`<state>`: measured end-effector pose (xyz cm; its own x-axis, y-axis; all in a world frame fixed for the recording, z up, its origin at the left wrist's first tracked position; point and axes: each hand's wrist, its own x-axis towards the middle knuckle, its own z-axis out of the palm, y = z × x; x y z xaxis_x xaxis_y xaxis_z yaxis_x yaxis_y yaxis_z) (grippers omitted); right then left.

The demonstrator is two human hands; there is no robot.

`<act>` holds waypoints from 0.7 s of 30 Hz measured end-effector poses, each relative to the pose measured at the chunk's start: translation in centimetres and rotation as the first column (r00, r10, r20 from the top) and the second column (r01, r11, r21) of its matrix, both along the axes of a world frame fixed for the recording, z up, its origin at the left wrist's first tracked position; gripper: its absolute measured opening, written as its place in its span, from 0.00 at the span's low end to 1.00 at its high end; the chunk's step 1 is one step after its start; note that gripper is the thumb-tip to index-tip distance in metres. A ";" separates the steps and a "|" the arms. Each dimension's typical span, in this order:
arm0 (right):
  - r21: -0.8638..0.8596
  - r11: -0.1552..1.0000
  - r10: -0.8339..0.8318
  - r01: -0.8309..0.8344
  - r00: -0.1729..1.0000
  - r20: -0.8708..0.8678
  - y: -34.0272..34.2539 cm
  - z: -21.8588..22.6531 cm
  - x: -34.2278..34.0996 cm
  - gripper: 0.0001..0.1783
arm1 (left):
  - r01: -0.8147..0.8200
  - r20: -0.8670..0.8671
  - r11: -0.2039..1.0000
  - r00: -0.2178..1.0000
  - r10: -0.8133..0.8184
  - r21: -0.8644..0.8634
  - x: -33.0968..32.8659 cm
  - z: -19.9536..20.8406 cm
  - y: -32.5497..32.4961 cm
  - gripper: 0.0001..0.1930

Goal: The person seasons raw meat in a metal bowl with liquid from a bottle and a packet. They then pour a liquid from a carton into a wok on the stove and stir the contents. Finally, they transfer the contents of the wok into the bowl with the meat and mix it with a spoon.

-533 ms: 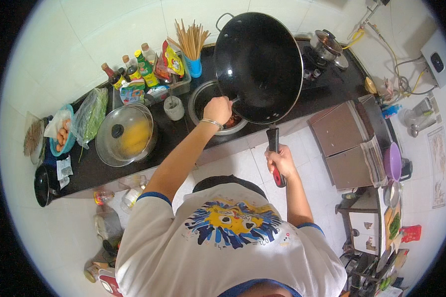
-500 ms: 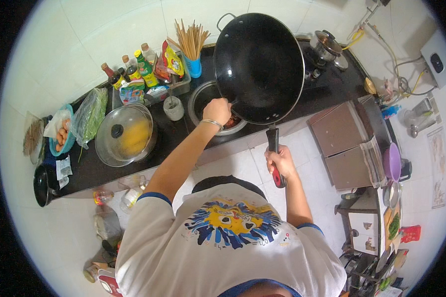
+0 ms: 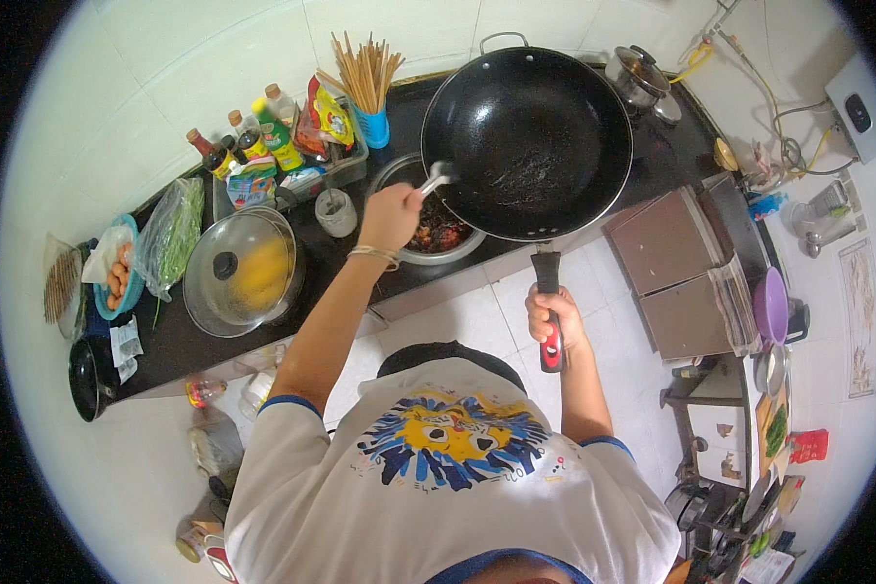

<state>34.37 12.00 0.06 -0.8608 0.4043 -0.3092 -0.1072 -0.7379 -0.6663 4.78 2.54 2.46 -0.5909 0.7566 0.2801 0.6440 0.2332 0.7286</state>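
Observation:
My right hand is wrapped round the black and red handle of a large black wok. The wok's inside faces up, with dark, shiny sauce residue on its bottom. In my left hand is a small pale spoon, its blurred tip at the wok's left rim. Below that hand, a round metal bowl holds dark reddish-brown food and sits partly under the wok's left edge. My left forearm crosses the counter's front edge.
A glass-lidded pan with yellow food, a small jar, sauce bottles and a blue chopstick holder stand left of the bowl. Farther left are bagged greens and a blue egg basket. A lidded pot stands at the back right.
The wok has come down from a steeper tilt and shifted right, showing more of its inside. My left hand has drawn back leftward from the wok, and the spoon now shows.

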 end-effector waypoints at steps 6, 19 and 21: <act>0.059 0.998 -0.026 0.021 0.996 0.081 -0.9 0.6 -0.3 0.08 | 0.270 -0.193 0.944 0.932 -0.306 -0.191 4.8 3.3 10.0 0.13; 0.109 0.994 -0.027 0.016 0.995 0.100 -0.1 1.2 0.2 0.06 | 0.318 -0.129 0.902 0.921 -0.367 -0.292 4.3 0.8 11.0 0.15; 0.130 0.992 -0.016 -0.001 0.992 0.125 0.0 1.2 0.1 0.06 | 0.329 -0.027 0.938 0.942 -0.334 -0.112 6.1 1.6 11.8 0.14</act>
<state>34.42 12.02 1.24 -0.8153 0.4542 -0.3592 -0.0220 -0.6442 -0.7645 10.89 14.31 4.06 -0.2906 0.9336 0.2097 0.7289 0.0741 0.6806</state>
